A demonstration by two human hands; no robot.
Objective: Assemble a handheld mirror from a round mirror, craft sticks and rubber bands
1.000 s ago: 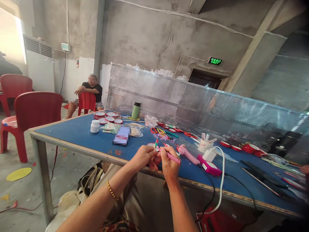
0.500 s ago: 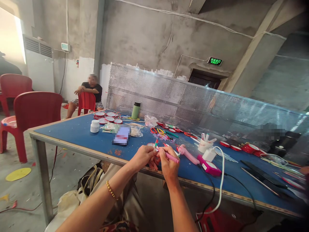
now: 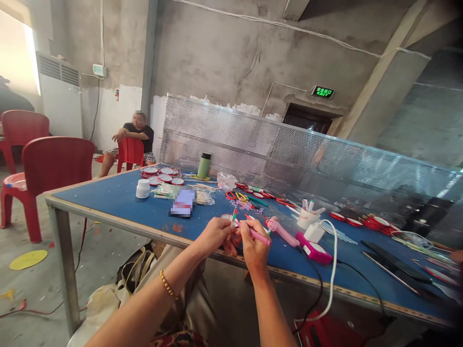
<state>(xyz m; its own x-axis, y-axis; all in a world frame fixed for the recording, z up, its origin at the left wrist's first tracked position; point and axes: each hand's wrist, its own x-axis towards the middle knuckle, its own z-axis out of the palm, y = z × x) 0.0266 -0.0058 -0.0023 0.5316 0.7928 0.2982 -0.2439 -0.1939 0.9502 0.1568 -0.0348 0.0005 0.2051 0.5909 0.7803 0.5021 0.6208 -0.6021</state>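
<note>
At the table's near edge my two hands are close together. My left hand (image 3: 217, 233) is closed in a pinch on a small stick with a red, green and white end (image 3: 235, 215), which points upward. My right hand (image 3: 256, 246) grips a pink pen (image 3: 260, 236), its front end angled toward my left fingertips. The pen's tip and the lower part of the stick are hidden by my fingers. Just beyond my left hand lies a round white disc with a red rim (image 3: 227, 217), partly covered.
A pink handheld tool (image 3: 284, 233), a magenta box (image 3: 314, 248) and a white charger (image 3: 314, 232) with cables stand to the right. A phone (image 3: 183, 202), a white bottle (image 3: 142, 189) and a green flask (image 3: 204, 166) are on the left. Behind rises a perforated metal screen (image 3: 224, 140). A person sits far left.
</note>
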